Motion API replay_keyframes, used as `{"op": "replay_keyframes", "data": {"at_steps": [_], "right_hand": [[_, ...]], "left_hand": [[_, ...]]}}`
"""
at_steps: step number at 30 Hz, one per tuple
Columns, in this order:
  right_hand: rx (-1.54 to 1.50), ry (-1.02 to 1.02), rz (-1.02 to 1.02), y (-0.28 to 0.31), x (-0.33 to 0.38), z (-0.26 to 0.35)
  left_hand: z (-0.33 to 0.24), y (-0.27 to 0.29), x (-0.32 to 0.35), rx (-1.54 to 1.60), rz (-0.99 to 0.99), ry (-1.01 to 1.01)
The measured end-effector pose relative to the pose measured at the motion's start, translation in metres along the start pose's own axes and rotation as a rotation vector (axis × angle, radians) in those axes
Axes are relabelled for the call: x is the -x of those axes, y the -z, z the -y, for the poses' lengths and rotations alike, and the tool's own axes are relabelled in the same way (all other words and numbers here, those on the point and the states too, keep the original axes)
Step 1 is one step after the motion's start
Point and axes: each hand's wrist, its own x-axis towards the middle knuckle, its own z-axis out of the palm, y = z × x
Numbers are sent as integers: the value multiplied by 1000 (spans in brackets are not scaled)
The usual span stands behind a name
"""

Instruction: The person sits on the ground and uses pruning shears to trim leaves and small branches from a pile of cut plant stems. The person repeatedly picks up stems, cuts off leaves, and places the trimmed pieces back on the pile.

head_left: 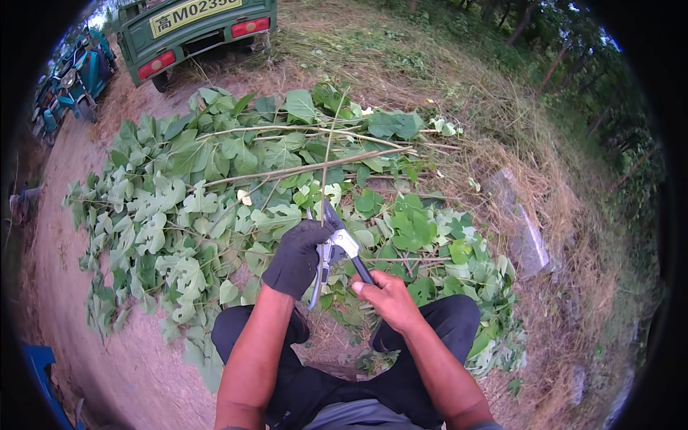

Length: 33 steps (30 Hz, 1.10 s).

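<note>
My left hand (295,259), in a black glove, is closed around a thin bare branch (330,149) that rises from the fist across the leaf pile. Right beside that fist are pruning shears (342,242) with a silver body and dark blade, their handles spread apart. My bare right hand (390,299) grips the black handle end, its fingers partly hidden. The blades lie close to the branch; whether they touch it I cannot tell. Under and beyond both hands spreads a wide heap of leafy green branches (172,208), several long cut stems (308,170) lying across it.
A green cargo vehicle (197,36) stands at the far left beyond the heap, with a blue-green vehicle (82,75) further left. To the right are a grey stone slab (529,247), dry grass (552,193) and trees. My knees (455,319) flank the hands.
</note>
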Motion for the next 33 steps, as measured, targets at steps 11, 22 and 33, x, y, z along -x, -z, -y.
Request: {"op": "replay_keyframes", "data": {"at_steps": [11,22,33], "right_hand": [[-721,106,532,-33,-24,-20],[-245,221,-15,36,6,3],[184,285,-194,52,47,18]], "left_hand": [[4,14,7,166,21,68],[-28,-5,4,-412,-91,-197],[-31,10,14,-1332,-147,-723]]}}
